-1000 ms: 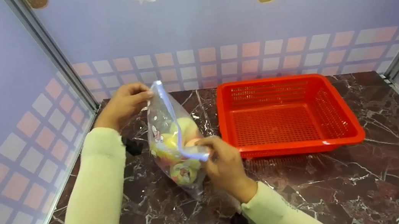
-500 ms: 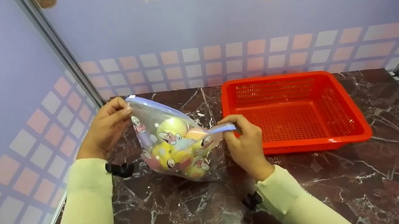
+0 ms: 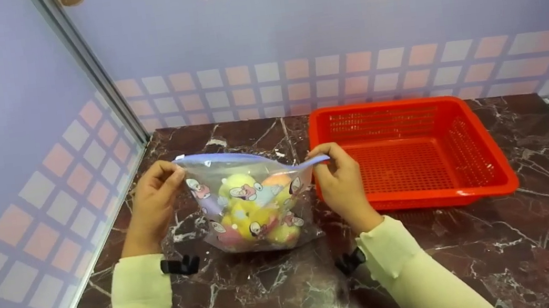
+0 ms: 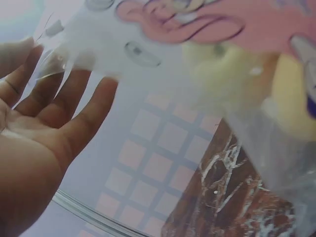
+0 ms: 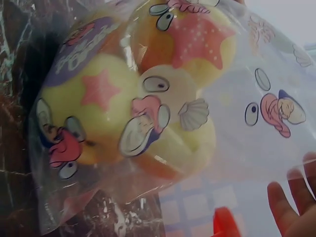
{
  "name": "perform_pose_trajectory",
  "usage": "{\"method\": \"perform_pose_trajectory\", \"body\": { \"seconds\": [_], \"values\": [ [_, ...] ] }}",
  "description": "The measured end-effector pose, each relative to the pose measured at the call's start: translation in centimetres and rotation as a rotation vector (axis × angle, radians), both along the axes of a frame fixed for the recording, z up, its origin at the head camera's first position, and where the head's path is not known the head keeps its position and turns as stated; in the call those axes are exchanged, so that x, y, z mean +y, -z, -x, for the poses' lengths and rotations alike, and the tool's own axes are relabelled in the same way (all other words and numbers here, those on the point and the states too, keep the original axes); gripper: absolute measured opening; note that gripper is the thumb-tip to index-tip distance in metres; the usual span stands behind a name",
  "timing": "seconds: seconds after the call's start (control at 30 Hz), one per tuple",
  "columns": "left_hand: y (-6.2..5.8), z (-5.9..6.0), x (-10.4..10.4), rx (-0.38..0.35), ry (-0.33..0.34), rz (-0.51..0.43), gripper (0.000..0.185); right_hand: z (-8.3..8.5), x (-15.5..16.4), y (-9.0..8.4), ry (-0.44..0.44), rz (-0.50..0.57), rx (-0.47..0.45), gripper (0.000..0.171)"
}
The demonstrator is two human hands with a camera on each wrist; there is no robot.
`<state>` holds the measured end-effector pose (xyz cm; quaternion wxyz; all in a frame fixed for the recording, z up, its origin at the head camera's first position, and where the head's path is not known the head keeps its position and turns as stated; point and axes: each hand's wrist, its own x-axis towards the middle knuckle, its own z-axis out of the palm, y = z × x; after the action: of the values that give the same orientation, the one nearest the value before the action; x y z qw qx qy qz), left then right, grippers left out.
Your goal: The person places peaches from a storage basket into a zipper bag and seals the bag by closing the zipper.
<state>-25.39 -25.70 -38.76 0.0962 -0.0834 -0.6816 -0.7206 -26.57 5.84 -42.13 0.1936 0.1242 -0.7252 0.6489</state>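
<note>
A clear zip bag [image 3: 254, 204] printed with cartoon figures stands upright on the marble table [image 3: 478, 254], holding several yellow and orange fruits [image 3: 256, 214]. My left hand [image 3: 159, 187] pinches the bag's top left corner at the blue zip strip [image 3: 243, 157]. My right hand [image 3: 332, 167] pinches the top right corner. The strip is stretched between them. In the right wrist view the fruits [image 5: 148, 113] fill the bag [image 5: 237, 123] close up. The left wrist view shows my left hand's fingers [image 4: 64, 108] against the bag's film [image 4: 163, 29].
A red plastic basket [image 3: 485, 184] with nothing in it sits just right of the bag, close to my right hand. Purple patterned walls [image 3: 15, 156] close in the left, back and right sides. Bare marble lies in front of the bag and basket.
The bag has turned from end-on to broadside to me and now stands lower on the table. My left hand came nearer and my right hand moved out to the right, drawing the zip strip taut.
</note>
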Motion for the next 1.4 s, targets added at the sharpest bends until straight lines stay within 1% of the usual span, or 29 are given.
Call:
{"method": "perform_pose_trajectory", "body": {
  "seconds": [0.07,0.13,0.2,0.33,0.4,0.47,0.53,0.63,0.77,0.87,0.93,1.03,1.23,1.4],
  "values": [
    [0.3,0.0,0.3,0.02,0.005,-0.069,0.005,0.0,0.3,0.2,-0.064,0.051,-0.001,0.014],
    [0.6,0.1,0.5,0.022,0.013,-0.129,0.006,-0.1,0.7,0.5,-0.123,0.099,0.001,0.014],
    [0.6,0.2,0.7,0.015,0.013,-0.184,0.007,-0.1,1.0,0.7,-0.153,0.121,0.008,0.015],
    [0.4,0.6,1.0,-0.032,-0.029,-0.283,0.008,0.1,1.2,0.8,-0.119,0.094,0.051,0.016],
    [0.1,0.8,1.1,-0.063,-0.056,-0.317,0.012,0.2,1.3,0.6,-0.105,0.099,0.076,0.014],
    [-0.3,0.8,1.2,-0.078,-0.074,-0.348,0.019,0.3,1.5,0.2,-0.117,0.125,0.086,0.014],
    [-0.7,0.6,1.1,-0.069,-0.079,-0.376,0.025,0.3,1.6,-0.3,-0.138,0.162,0.079,0.013],
    [-1.1,0.3,1.0,-0.024,-0.046,-0.42,0.026,0.2,1.8,-1.2,-0.153,0.197,0.045,0.012],
    [-1.4,-0.4,0.7,0.025,0.037,-0.489,0.026,-0.3,1.7,-1.9,-0.147,0.212,0.013,0.014],
    [-1.2,-0.6,0.6,0.036,0.04,-0.504,0.027,-0.4,1.3,-1.9,-0.145,0.202,0.039,0.017],
    [-1.0,-0.7,0.5,0.028,0.02,-0.492,0.028,-0.2,1.1,-1.5,-0.142,0.192,0.051,0.017],
    [-0.4,-0.7,0.3,0.023,-0.002,-0.468,0.031,0.0,0.9,-1.0,-0.136,0.19,0.035,0.017],
    [0.6,-0.5,0.1,0.026,0.053,-0.451,0.036,0.2,0.8,-0.5,-0.129,0.217,-0.007,0.016],
    [1.3,-0.3,0.0,0.007,0.07,-0.411,0.042,0.7,0.5,-0.4,-0.124,0.203,-0.047,0.019]
  ]
}}
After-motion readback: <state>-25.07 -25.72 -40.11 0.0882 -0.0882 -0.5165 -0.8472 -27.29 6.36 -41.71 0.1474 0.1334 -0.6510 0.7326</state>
